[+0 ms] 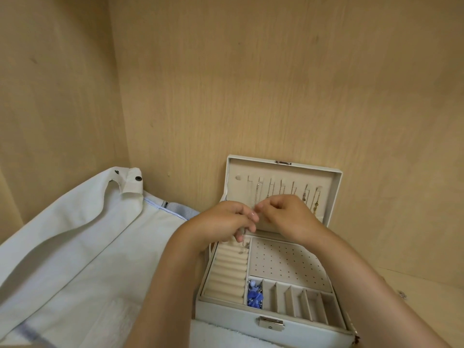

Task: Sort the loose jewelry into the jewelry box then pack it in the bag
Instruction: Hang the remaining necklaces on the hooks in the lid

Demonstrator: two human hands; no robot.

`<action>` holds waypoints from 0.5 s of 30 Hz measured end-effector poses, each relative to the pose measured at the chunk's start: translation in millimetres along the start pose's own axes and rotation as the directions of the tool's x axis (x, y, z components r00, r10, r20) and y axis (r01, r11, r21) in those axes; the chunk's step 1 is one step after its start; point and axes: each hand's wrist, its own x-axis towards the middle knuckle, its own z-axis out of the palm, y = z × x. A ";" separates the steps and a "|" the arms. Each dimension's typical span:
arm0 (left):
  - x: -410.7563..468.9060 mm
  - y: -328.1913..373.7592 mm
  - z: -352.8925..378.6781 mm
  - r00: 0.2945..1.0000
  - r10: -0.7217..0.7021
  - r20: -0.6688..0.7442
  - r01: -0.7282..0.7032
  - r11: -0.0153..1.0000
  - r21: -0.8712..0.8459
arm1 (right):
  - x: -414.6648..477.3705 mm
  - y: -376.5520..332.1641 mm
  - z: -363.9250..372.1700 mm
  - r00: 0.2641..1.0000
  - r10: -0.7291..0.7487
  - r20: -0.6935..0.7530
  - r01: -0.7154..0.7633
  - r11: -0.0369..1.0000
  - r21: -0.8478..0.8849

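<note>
A pale grey jewelry box (236, 320) stands open, its lid (334, 192) upright against the wooden back wall. Several thin necklaces (315, 199) hang on hooks inside the lid. Both hands meet in front of the lid's left hooks. My left hand (223, 222) and my right hand (286, 214) pinch a thin silver chain (244, 243) whose end dangles over the ring rolls (227, 272). Blue jewelry (254, 296) lies in the leftmost small compartment. The pale bag (75, 247) lies flat to the left of the box.
The box's perforated earring panel (283, 262) and several bare small compartments (301, 302) lie below my hands. A small metal piece (402, 294) lies on the wooden shelf at right. Wooden walls close in behind and to the left. A white towel (226, 335) lies under the box front.
</note>
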 end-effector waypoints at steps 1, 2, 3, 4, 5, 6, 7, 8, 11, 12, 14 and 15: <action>-0.9 -0.1 -3.1 1.000 0.001 0.003 -0.001 1.000 0.002 | -2.7 0.1 0.7 0.996 0.025 0.086 -0.023 0.999 -0.033; -1.7 0.1 -5.8 1.000 0.006 0.006 -0.006 1.000 0.002 | -5.6 -0.5 2.2 0.986 0.045 0.163 -0.037 0.998 -0.050; -2.2 0.7 -7.8 1.000 0.011 0.009 -0.011 1.000 0.005 | -7.3 -0.5 4.4 0.973 0.056 0.222 -0.046 0.998 -0.051; -2.8 1.4 -8.9 1.000 0.017 0.010 -0.017 1.000 0.006 | -8.1 -1.1 7.7 0.964 0.064 0.258 -0.055 0.998 -0.040; -2.5 1.7 -9.4 1.000 0.023 0.008 -0.023 1.000 0.002 | -8.1 -1.2 11.5 0.958 0.059 0.279 -0.054 0.998 -0.028; -2.0 2.1 -9.4 1.000 0.028 0.003 -0.028 1.000 -0.002 | -8.2 -1.4 15.7 0.955 0.055 0.292 -0.052 0.999 -0.015; -1.5 2.3 -9.3 0.999 0.034 -0.004 -0.034 0.999 -0.002 | -8.6 -1.5 19.5 0.954 0.045 0.297 -0.048 0.999 0.004; -1.3 2.7 -8.9 0.999 0.040 -0.010 -0.040 0.999 0.002 | -9.3 -2.0 21.9 0.956 0.034 0.291 -0.045 0.999 0.031; 2.3 -0.5 -8.1 0.996 0.063 -0.056 -0.062 0.998 0.023 | -9.6 -2.3 20.2 0.968 0.004 0.253 -0.025 0.997 0.078; 5.3 -3.5 -8.5 0.993 0.066 -0.096 -0.062 0.997 0.051 | -9.5 -2.7 17.7 0.972 -0.001 0.235 -0.015 0.998 0.065; 12.0 -11.6 -8.2 0.981 0.075 -0.179 -0.046 0.986 0.162 | -7.2 -4.6 11.7 0.984 -0.027 0.179 0.028 1.000 -0.006; 15.3 -15.2 -7.2 0.976 0.087 -0.202 -0.034 0.967 0.254 | -5.0 -5.8 8.4 0.988 -0.047 0.147 0.054 0.997 -0.050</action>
